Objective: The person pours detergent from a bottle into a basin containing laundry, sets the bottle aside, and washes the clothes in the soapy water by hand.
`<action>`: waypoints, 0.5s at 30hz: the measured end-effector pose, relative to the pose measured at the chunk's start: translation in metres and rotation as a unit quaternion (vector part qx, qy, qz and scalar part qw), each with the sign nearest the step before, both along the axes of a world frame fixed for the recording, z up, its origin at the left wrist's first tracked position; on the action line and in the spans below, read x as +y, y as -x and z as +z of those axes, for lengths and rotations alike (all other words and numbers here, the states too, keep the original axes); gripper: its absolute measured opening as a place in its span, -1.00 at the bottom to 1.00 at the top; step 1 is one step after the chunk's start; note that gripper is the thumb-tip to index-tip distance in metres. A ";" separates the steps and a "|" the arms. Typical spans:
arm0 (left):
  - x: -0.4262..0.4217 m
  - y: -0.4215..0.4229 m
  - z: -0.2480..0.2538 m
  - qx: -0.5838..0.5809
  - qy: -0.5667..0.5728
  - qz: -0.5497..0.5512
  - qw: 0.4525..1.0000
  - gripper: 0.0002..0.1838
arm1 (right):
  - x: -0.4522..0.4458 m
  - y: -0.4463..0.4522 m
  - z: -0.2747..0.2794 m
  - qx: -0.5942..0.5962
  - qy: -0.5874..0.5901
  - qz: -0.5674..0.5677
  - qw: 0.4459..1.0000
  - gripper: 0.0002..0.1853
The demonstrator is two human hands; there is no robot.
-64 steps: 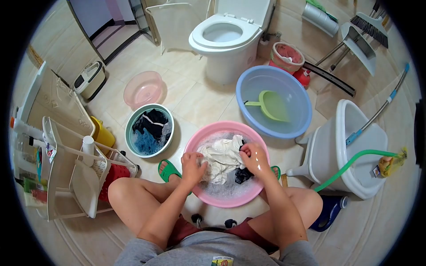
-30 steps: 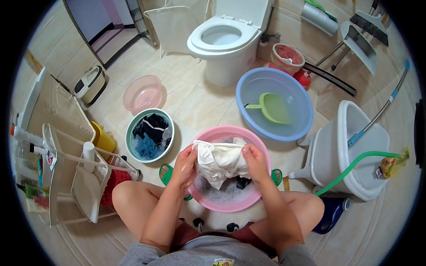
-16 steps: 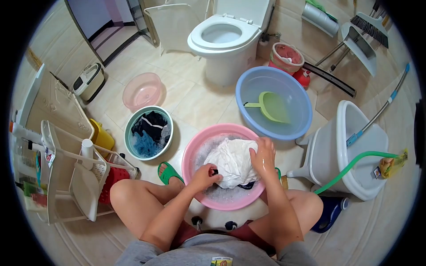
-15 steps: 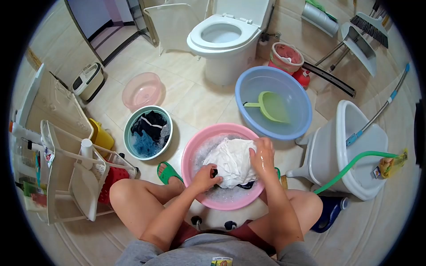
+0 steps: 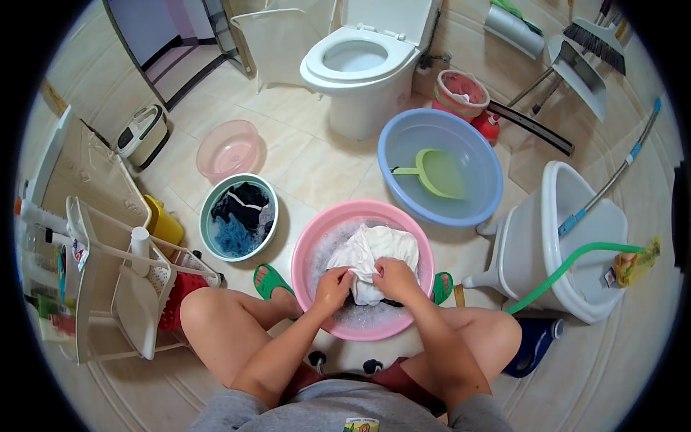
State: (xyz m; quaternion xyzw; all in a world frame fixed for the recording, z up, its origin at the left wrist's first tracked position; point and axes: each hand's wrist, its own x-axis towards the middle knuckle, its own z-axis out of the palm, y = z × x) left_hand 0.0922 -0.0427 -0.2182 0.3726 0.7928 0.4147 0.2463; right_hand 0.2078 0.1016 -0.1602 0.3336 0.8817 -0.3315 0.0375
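A wet white garment (image 5: 389,247) is bunched up in the pink basin (image 5: 305,237), with soapy suds (image 5: 325,243) around it. My left hand (image 5: 333,288) pinches the cloth at its near left side. Just to the right, my right hand (image 5: 396,279) has its fingers closed on the same cloth, close to the left one. Something dark lies beneath the white fabric, mostly hidden by it and by my hands.
A teal-rimmed basin (image 5: 204,227) of dark and blue clothes stands left, near a translucent pink basin (image 5: 227,147). Beyond the pink basin, a blue tub (image 5: 389,173) holds water and a green scoop (image 5: 439,175). A white baby bath (image 5: 515,241) with a green hose (image 5: 551,277) stands right.
My right hand has moved left and down from the garment's far right side, coming close to my left hand. The cloth between them is now gathered up.
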 end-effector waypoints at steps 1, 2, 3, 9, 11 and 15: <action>0.000 -0.001 0.004 -0.134 -0.002 0.052 0.990 -0.71 | 0.005 0.004 0.006 0.044 0.062 0.021 0.997 -0.75; 0.001 0.000 0.008 -0.265 -0.004 0.103 0.959 -0.69 | 0.009 0.007 0.005 0.044 0.063 0.023 0.997 -0.75; 0.002 0.001 0.007 -0.265 -0.004 0.104 0.959 -0.69 | 0.011 0.011 0.008 0.160 0.233 -0.047 0.958 -0.79; 0.013 0.000 0.028 -0.476 -0.151 0.132 0.856 -0.76 | 0.011 0.027 0.021 0.361 0.479 -0.119 0.791 -0.67; 0.009 0.005 0.035 -0.545 -0.174 0.141 0.808 -0.79 | 0.013 0.024 0.011 0.305 0.389 -0.109 0.862 -0.66; 0.005 0.007 0.027 -0.576 -0.199 0.134 0.782 -0.79 | 0.004 0.015 0.013 0.093 0.237 -0.080 0.964 -0.62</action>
